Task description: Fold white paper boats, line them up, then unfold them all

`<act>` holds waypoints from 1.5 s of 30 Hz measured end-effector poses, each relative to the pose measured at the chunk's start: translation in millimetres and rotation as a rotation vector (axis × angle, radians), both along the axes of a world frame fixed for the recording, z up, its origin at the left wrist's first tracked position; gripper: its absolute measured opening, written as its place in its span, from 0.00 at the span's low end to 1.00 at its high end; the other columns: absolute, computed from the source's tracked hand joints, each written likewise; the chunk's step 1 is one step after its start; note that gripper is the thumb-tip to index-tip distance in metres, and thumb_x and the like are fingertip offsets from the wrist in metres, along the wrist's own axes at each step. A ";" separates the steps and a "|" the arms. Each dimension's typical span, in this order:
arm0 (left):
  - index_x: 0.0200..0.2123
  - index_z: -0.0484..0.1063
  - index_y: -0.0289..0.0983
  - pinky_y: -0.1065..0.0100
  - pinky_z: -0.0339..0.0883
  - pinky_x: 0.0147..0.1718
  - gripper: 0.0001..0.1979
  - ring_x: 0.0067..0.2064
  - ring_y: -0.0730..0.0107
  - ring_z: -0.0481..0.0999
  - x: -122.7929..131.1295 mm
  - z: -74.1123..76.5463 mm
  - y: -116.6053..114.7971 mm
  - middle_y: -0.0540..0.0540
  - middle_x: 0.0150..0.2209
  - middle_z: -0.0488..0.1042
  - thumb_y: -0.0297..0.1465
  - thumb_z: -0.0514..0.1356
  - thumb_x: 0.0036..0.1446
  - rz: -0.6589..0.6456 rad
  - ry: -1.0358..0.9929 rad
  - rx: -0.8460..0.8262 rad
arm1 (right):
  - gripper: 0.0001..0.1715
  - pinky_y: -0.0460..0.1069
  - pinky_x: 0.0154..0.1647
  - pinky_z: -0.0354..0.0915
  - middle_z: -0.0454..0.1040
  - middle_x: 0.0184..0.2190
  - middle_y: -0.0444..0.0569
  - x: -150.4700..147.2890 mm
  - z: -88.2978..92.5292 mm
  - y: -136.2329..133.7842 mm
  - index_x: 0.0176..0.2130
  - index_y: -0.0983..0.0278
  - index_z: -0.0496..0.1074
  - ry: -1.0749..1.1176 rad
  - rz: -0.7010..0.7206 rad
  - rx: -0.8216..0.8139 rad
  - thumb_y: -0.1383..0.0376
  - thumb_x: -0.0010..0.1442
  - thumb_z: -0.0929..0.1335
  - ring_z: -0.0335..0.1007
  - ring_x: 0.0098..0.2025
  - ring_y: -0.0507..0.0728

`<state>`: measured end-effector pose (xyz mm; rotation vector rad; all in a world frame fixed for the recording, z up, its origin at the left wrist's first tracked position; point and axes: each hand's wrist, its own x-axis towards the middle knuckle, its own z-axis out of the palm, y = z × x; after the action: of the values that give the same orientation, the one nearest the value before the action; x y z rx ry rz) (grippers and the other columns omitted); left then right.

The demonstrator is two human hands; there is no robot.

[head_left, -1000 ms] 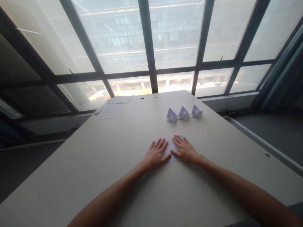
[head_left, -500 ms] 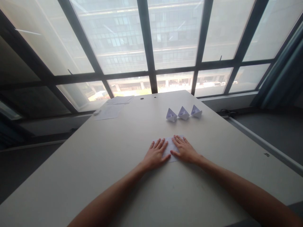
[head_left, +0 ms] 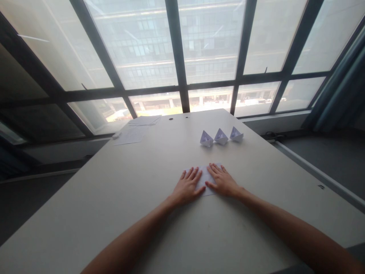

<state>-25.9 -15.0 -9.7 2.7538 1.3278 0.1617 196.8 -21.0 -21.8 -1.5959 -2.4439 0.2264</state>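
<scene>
L hand (head_left: 186,187) & R hand (head_left: 222,182) lie flat, grips open, on paper sheet (head_left: 204,183), long axis L–R.

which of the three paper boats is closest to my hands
The leftmost paper boat in the row sits nearest the right hand; the middle boat and far-right boat sit further off.

You have nothing readable in front of you: no word, number, brand or sign can be made out. The sheet of paper (head_left: 130,136) on the far side of the tabletop (head_left: 85,213) may carry faint marks, too small to read, and the small dark mark (head_left: 321,187) near the tabletop's right edge is too small to tell.
</scene>
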 end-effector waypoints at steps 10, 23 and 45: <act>0.69 0.44 0.41 0.51 0.34 0.66 0.39 0.70 0.55 0.38 0.7 1.2 0.1 0.44 0.70 0.42 0.56 0.39 0.62 0.005 0.011 -0.017 | 0.46 0.58 0.69 0.29 0.43 0.70 0.58 -0.6 1.8 0.0 0.69 0.69 0.47 -0.003 -0.004 -0.019 0.44 0.64 0.55 0.33 0.71 0.60; 0.69 0.45 0.41 0.51 0.35 0.66 0.38 0.70 0.54 0.38 1.0 5.8 -1.7 0.44 0.70 0.42 0.56 0.40 0.63 0.004 0.016 -0.038 | 0.46 0.60 0.68 0.30 0.43 0.70 0.58 2.9 1.7 2.3 0.69 0.70 0.46 -0.025 -0.074 -0.033 0.44 0.64 0.54 0.34 0.71 0.62; 0.69 0.44 0.41 0.50 0.35 0.66 0.39 0.71 0.54 0.37 0.5 4.9 -1.1 0.44 0.70 0.42 0.56 0.40 0.62 0.005 0.015 -0.042 | 0.44 0.60 0.68 0.30 0.43 0.70 0.58 1.9 2.6 0.5 0.69 0.71 0.47 -0.015 -0.074 -0.027 0.46 0.65 0.54 0.34 0.71 0.61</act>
<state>-25.4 -16.1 -4.8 2.7229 1.3259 0.1131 198.7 -20.5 -19.2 -1.7014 -2.3971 0.2375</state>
